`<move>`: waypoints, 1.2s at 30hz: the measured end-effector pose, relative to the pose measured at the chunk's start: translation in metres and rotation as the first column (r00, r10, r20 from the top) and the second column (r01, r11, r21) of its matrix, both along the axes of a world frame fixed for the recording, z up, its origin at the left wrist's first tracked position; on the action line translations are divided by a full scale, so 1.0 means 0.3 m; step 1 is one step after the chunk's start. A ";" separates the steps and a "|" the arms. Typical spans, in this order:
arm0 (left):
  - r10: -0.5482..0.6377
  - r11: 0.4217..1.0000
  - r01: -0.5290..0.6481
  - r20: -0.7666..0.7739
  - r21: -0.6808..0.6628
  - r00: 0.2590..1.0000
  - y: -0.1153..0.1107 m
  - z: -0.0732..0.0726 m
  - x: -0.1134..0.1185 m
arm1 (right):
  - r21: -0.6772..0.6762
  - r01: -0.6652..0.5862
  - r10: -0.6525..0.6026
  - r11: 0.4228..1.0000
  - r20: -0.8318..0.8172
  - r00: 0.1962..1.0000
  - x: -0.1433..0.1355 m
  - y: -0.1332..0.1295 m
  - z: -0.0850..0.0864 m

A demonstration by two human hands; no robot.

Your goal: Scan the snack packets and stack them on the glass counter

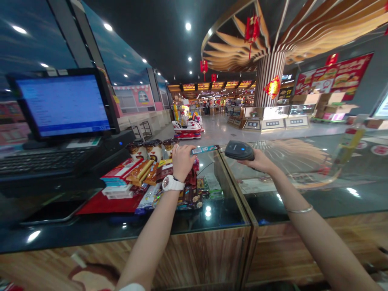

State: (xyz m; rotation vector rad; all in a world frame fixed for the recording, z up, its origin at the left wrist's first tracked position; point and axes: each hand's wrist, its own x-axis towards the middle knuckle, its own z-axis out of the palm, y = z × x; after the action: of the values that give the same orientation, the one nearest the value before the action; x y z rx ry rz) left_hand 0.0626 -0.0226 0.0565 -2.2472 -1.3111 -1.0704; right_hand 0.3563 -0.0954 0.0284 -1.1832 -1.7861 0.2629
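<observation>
My left hand (182, 161) is closed on one end of a slim blue packet (205, 149), whose barcode label faces me. In my right hand (260, 161) is a black barcode scanner (239, 150) with a small blue light on top. The scanner's head points left, a short gap from the packet's far end. Below my left hand lies a pile of packaged snacks (151, 173) in gold, orange, brown and purple wrappers. Several cups with dark lids (154, 149) stand behind the pile. Flat red and white boxes (121, 173) are stacked at its left.
A monitor (62, 105) and a keyboard (42, 159) stand at the left. A dark tablet-like device (54, 212) lies near the front edge of the glass counter (212, 220). A clear acrylic stand (348, 141) is at the right.
</observation>
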 end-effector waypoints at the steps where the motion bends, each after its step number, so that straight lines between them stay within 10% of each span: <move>1: 0.002 1.000 -0.002 -0.006 -0.004 1.000 0.001 -0.002 0.000 | -0.026 -0.018 0.018 1.000 -0.005 1.000 -0.008 -0.009 0.004; 36: 0.020 0.999 -0.019 -0.055 0.027 0.998 -0.014 -0.013 0.021 | -0.027 -0.081 0.080 0.996 -0.011 0.997 -0.119 -0.033 -0.005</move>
State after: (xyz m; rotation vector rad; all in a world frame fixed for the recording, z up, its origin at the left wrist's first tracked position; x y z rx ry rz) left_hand 0.0688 -0.0267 0.0525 -2.2237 -1.2865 -1.0063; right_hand 0.3207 -0.1052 0.0269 -1.1289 -1.8292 0.3408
